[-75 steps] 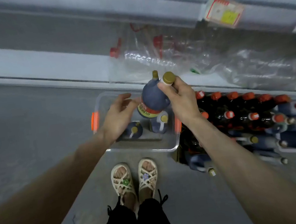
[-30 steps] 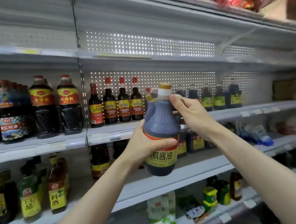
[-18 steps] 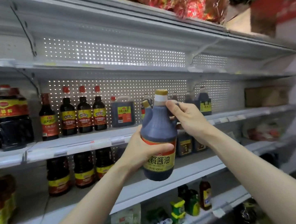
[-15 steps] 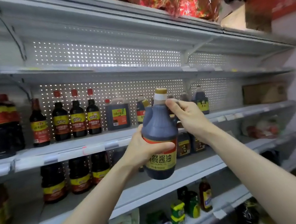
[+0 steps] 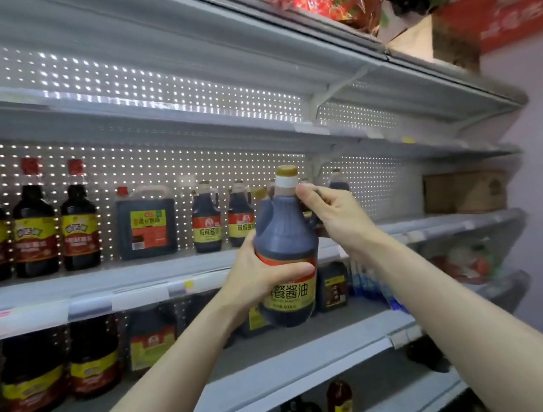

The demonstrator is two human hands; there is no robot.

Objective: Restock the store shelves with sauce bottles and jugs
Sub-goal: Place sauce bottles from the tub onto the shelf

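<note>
**Still aloft: soy sauce jug (image 5: 283,239) held up before the shelf (image 5: 135,282)**

Compared with half a second ago, the grip has not changed and the jug sits at the same spot in the view. The stock on the shelf has slid toward nine o'clock. The square jug (image 5: 146,222) now stands farther from the held one, and two matching jugs (image 5: 206,221) show clear just at its nine o'clock.

The left hand (image 5: 255,277) cups the jug's belly from nine o'clock. Its thumb curls across the front over the top edge of the label, and its fingers are hidden behind the body. The right hand (image 5: 337,214) comes in from three o'clock, thumb tip pressed on the neck just below the white collar. Its other fingers are curled round the handle side, most of which is out of sight.

The jug is upright and in the air, in front of the shelf's front lip, with its base hanging below that lip. It is dark and rounded, with a gold cap, a white collar, a red band and a yellow label with large dark characters.

Far out at nine o'clock three red-capped bottles (image 5: 35,230) stand in a row on the same shelf. At three o'clock, well apart, a cardboard box (image 5: 465,192) sits on it.
</note>
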